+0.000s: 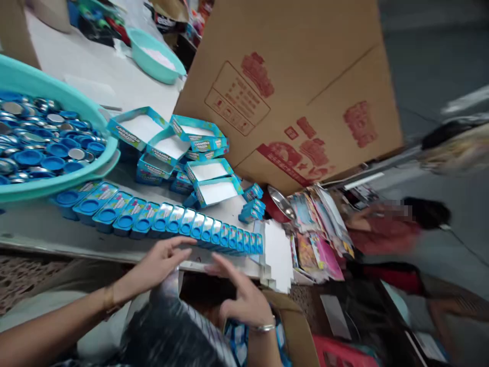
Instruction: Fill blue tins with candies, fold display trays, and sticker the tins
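My left hand (160,262) reaches forward with fingers stretched out, at the table's front edge just below a long row of small blue boxes (168,219). My right hand (242,295) is raised beside it, fingers extended and apart, above an open brown carton (290,326) with a dark plastic liner (168,331). Neither hand holds anything I can see. Both wrists wear thin bangles.
A teal basin (57,186) full of blue and silver tins sits at the left. Open blue-rimmed trays (183,148) are stacked mid-table, flat white blanks (277,255) lie right of the row. A big cardboard box (298,86) stands behind. Another person (385,229) is at the right.
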Available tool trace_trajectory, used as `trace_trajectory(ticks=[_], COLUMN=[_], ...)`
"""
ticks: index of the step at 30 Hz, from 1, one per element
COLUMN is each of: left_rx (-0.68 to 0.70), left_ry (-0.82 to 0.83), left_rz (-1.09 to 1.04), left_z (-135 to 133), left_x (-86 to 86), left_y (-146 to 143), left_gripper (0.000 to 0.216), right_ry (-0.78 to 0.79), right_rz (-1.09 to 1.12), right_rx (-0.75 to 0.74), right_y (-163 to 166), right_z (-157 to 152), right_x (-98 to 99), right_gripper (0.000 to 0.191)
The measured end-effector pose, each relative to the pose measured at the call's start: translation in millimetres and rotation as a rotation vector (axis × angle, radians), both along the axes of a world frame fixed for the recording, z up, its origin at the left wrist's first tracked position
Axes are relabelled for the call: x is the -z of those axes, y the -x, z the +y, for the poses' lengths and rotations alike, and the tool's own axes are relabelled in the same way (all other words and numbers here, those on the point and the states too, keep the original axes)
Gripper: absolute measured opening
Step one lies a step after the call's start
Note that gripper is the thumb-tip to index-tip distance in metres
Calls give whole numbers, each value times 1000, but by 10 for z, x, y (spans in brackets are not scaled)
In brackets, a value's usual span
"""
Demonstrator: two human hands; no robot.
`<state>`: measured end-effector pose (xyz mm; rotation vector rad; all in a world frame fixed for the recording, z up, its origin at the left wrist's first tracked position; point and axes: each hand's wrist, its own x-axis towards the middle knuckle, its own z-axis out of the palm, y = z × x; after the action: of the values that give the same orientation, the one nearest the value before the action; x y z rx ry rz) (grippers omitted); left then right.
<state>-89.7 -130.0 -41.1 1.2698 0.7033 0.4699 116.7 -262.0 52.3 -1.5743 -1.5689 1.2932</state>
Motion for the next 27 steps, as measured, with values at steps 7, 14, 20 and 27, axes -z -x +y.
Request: trace_trajectory(ticks=[7,14,20,27], left_rx=[-276,119,-330,-442], left_ry=[-70,89,-528,-748], left_rz=[-116,-102,183,247], left_z=[-49,-187,-319,-461], left_x=[-274,-210,352,361], left_y=[340,890,1182,1310], left_gripper=[60,57,52,50], right_ry=[-125,-5,23,-13], right_rz=[-393,-143,-134,-217], right_rx=[163,-3,-101,-99], right_y=[814,565,707,793], right_z=[-317,-87,134,175], right_x=[140,518,820,789], right_gripper=[24,17,9,4])
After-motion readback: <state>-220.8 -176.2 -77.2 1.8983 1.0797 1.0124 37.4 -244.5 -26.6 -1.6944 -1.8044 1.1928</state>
